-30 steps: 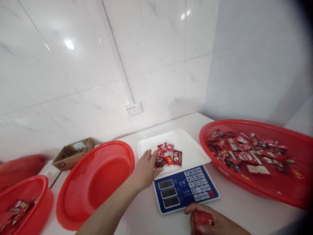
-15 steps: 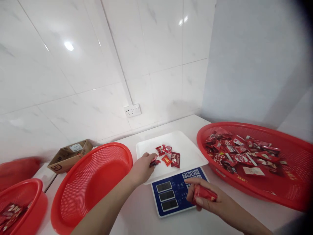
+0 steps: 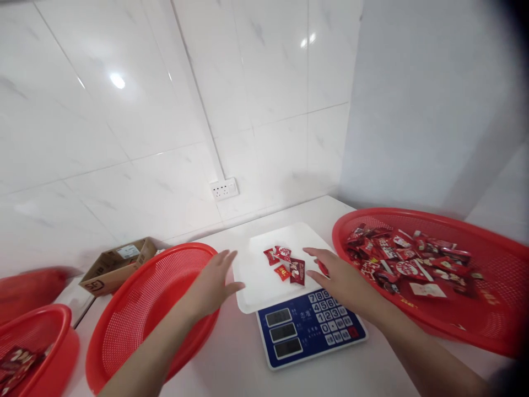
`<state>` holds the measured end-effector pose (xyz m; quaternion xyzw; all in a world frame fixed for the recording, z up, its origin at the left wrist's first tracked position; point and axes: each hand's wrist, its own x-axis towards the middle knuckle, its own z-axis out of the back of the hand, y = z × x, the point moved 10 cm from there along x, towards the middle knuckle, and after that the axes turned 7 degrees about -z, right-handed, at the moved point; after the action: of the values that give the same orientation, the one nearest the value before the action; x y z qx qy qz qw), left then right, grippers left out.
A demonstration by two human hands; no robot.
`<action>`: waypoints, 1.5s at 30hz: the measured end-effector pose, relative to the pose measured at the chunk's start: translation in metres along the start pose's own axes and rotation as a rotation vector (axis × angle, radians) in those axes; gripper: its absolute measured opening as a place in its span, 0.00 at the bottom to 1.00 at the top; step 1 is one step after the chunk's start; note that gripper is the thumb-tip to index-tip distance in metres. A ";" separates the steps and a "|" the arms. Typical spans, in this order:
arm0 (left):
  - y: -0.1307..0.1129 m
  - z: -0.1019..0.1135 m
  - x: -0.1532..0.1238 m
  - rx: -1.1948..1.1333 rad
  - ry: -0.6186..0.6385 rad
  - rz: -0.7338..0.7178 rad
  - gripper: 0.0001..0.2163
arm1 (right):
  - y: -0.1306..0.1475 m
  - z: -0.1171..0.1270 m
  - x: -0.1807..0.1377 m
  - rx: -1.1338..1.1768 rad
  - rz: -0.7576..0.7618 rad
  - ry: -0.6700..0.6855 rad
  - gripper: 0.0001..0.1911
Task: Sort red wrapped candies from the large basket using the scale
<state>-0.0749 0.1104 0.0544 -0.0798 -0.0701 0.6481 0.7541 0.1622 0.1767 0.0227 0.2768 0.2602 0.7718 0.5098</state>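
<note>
My left hand (image 3: 212, 284) is raised over the right rim of the middle red basket (image 3: 185, 249), fingers and thumb spread, holding nothing. To the right, my right hand (image 3: 336, 275) hovers at the right edge of the white scale tray (image 3: 256, 292). A bit of a red snack packet (image 3: 323, 268) shows between its thumb and forefinger; the rest is hidden by the hand. On the tray lie several small red packets (image 3: 283, 264) in a loose cluster. The blue scale panel (image 3: 306, 331) with keys and displays sits in front of the tray.
A large red basket (image 3: 413, 218) at right holds many red packets. Another red basket (image 3: 61, 342) with packets stands at lower left. Behind are a cardboard box (image 3: 118, 264) and a red bag (image 3: 33, 289). A wall socket (image 3: 224, 188) is above the table.
My left hand has moved left off the tray and opened; the packet it held is gone from it. My right hand has moved up from the keypad to the tray's right edge.
</note>
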 end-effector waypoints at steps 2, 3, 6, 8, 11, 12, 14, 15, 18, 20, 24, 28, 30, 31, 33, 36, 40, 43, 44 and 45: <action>-0.031 -0.023 0.028 -0.044 0.093 -0.103 0.35 | 0.013 -0.018 0.012 -0.092 0.037 0.103 0.26; -0.043 -0.032 0.042 -0.045 0.114 -0.127 0.38 | 0.018 -0.027 0.017 -0.140 0.054 0.148 0.28; -0.066 -0.049 0.078 -0.027 0.139 -0.163 0.43 | 0.026 -0.043 0.032 -0.245 0.080 0.211 0.29; -0.073 -0.056 0.091 -0.005 0.142 -0.173 0.41 | 0.028 -0.047 0.038 -0.270 0.095 0.212 0.28; -0.076 -0.059 0.098 0.020 0.139 -0.163 0.34 | 0.029 -0.048 0.042 -0.309 0.114 0.211 0.25; -0.076 -0.060 0.098 0.024 0.139 -0.152 0.30 | 0.028 -0.048 0.042 -0.321 0.113 0.209 0.25; -0.073 -0.061 0.097 0.026 0.140 -0.127 0.21 | 0.026 -0.048 0.042 -0.342 0.105 0.206 0.25; -0.071 -0.062 0.097 0.028 0.141 -0.116 0.17 | 0.025 -0.048 0.042 -0.351 0.099 0.206 0.25; -0.063 -0.059 0.093 0.041 0.133 -0.087 0.12 | 0.023 -0.048 0.041 -0.372 0.078 0.203 0.23; -0.053 -0.051 0.086 0.061 0.124 -0.068 0.11 | 0.023 -0.047 0.042 -0.386 0.060 0.200 0.21; -0.021 -0.022 0.057 0.148 0.131 -0.021 0.10 | 0.021 -0.045 0.040 -0.401 0.037 0.197 0.19; 0.018 0.006 0.024 0.285 0.168 0.102 0.06 | 0.020 -0.044 0.039 -0.420 0.014 0.193 0.20; 0.030 0.011 0.013 0.329 0.197 0.161 0.04 | 0.020 -0.046 0.039 -0.426 0.006 0.195 0.20; 0.033 0.012 0.009 0.341 0.209 0.183 0.04 | 0.020 -0.047 0.039 -0.425 0.002 0.198 0.21; 0.034 0.013 0.005 0.341 0.217 0.210 0.03 | 0.021 -0.050 0.038 -0.409 -0.006 0.205 0.22; 0.026 0.016 0.006 0.283 0.171 0.194 0.08 | 0.020 -0.051 0.038 -0.340 -0.019 0.207 0.24; 0.002 0.012 0.016 0.073 0.069 0.071 0.19 | 0.015 -0.045 0.038 -0.140 -0.050 0.191 0.21; -0.030 -0.006 0.025 -0.140 0.048 -0.049 0.25 | 0.014 -0.041 0.039 0.102 -0.070 0.210 0.17; -0.042 -0.014 0.029 -0.217 0.057 -0.085 0.29 | 0.015 -0.040 0.040 0.192 -0.070 0.221 0.16; -0.053 -0.023 0.032 -0.334 0.067 -0.106 0.33 | 0.017 -0.039 0.040 0.280 -0.069 0.231 0.15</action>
<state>-0.0137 0.1336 0.0432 -0.2219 -0.1558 0.5837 0.7654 0.1113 0.2029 0.0134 0.2456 0.4311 0.7368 0.4593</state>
